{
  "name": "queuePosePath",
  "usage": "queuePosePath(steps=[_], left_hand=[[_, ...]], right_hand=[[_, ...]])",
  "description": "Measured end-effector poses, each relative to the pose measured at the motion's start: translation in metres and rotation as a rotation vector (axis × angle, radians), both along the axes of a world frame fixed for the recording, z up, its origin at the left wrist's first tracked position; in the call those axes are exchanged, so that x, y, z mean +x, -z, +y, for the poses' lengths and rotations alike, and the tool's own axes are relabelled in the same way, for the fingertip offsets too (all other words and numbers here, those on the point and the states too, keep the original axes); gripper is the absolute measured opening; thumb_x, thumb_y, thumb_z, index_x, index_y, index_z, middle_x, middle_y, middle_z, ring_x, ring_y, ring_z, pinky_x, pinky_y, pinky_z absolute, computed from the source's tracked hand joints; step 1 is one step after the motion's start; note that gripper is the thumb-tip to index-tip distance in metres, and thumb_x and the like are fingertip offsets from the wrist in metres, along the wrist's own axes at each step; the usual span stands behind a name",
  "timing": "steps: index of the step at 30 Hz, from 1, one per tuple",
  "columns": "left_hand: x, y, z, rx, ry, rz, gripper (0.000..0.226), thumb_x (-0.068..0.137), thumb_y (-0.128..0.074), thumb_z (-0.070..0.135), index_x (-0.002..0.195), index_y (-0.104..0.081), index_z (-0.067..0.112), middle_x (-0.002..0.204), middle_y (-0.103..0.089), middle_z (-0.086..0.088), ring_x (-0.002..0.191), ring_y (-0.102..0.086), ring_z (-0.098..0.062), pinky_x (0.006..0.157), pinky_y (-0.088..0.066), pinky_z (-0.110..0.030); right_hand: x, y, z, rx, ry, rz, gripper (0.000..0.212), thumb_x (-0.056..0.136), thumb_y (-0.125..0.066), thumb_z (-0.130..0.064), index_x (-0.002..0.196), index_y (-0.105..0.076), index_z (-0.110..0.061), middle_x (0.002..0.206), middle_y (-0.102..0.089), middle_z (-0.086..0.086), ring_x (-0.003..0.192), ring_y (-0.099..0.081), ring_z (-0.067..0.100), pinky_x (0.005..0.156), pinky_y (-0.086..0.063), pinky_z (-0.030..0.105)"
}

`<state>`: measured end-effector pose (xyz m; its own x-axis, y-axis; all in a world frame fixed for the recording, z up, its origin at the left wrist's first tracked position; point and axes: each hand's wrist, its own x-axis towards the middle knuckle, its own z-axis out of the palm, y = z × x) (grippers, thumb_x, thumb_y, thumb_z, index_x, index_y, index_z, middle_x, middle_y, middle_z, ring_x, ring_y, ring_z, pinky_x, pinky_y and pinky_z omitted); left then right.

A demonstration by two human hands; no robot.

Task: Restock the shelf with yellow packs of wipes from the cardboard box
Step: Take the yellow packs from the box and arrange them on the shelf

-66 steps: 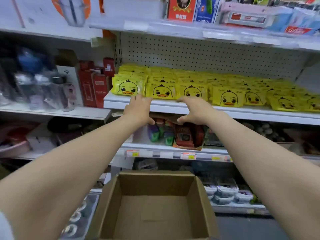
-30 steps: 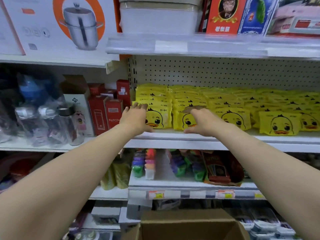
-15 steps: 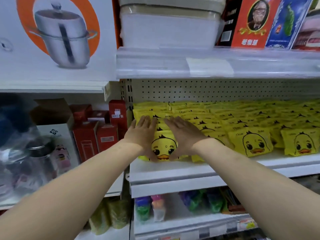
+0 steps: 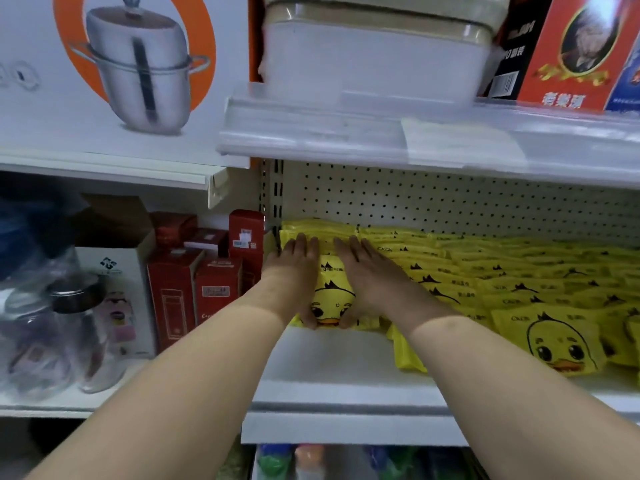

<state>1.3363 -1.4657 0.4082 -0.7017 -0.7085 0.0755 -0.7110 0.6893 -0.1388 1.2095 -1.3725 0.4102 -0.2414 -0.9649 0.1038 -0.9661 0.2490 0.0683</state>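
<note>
Both hands laid on the leftmost row of packs, at the left end of the shelf

The left hand (image 4: 294,271) and right hand (image 4: 367,275) lie flat on either side of the front pack (image 4: 332,292) on the shelf (image 4: 329,368); more rows of packs (image 4: 519,271) run to the right, back to the pegboard (image 4: 450,206). Left of the upright stand cartons (image 4: 211,289), jars (image 4: 62,327) further left. On the shelf above sits a tub (image 4: 374,57), a pot box (image 4: 121,71) to its left

Front duck pack (image 4: 332,292) sides hidden under both hands, right-hand packs (image 4: 588,271) cut by edge
</note>
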Motion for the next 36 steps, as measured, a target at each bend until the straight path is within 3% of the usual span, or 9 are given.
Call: queuePosePath(steps=[4,11,16,22,36], left_hand=[[0.002,-0.002,0.0,-0.009,0.019,-0.014,0.155,0.043,-0.091,0.057,0.155,0.006,0.013,0.163,0.001,-0.009,0.151,0.0,-0.029,0.12,-0.012,-0.053],[0.009,-0.008,0.01,0.06,0.024,0.052,0.145,0.046,-0.094,0.049,0.154,-0.003,0.018,0.16,-0.013,-0.006,0.148,-0.016,-0.027,0.112,-0.035,-0.05],[0.011,-0.009,0.011,0.065,0.0,0.036,0.147,0.048,-0.094,0.046,0.155,0.003,0.018,0.16,-0.014,-0.005,0.147,-0.018,-0.027,0.109,-0.039,-0.05],[0.008,-0.009,0.012,0.07,-0.003,0.043,0.139,0.047,-0.095,0.045,0.152,-0.009,0.017,0.155,-0.025,-0.004,0.143,-0.026,-0.028,0.101,-0.045,-0.049],[0.008,-0.008,0.008,0.093,0.011,0.045,0.142,0.045,-0.095,0.046,0.153,-0.007,0.019,0.157,-0.02,-0.004,0.145,-0.021,-0.027,0.102,-0.045,-0.05]], right_hand=[[-0.002,-0.002,-0.003,0.022,0.012,-0.031,0.149,0.055,-0.093,-0.047,0.155,0.016,-0.028,0.165,0.011,0.006,0.153,0.006,0.026,0.122,-0.009,0.041],[-0.004,-0.002,-0.003,0.024,0.024,-0.076,0.147,0.054,-0.094,-0.045,0.156,0.012,-0.031,0.166,0.01,0.003,0.153,0.004,0.023,0.121,-0.011,0.037],[0.001,-0.005,-0.002,0.024,0.021,-0.077,0.146,0.054,-0.094,-0.045,0.156,0.009,-0.03,0.166,0.007,0.005,0.153,0.001,0.025,0.121,-0.013,0.04],[-0.001,-0.005,-0.001,0.036,0.017,-0.093,0.143,0.057,-0.093,-0.044,0.156,0.008,-0.03,0.166,0.007,0.004,0.153,0.001,0.025,0.123,-0.014,0.041],[-0.002,-0.005,-0.003,0.043,0.014,-0.086,0.143,0.055,-0.093,-0.046,0.156,0.008,-0.03,0.166,0.005,0.004,0.153,-0.003,0.026,0.122,-0.017,0.041]])
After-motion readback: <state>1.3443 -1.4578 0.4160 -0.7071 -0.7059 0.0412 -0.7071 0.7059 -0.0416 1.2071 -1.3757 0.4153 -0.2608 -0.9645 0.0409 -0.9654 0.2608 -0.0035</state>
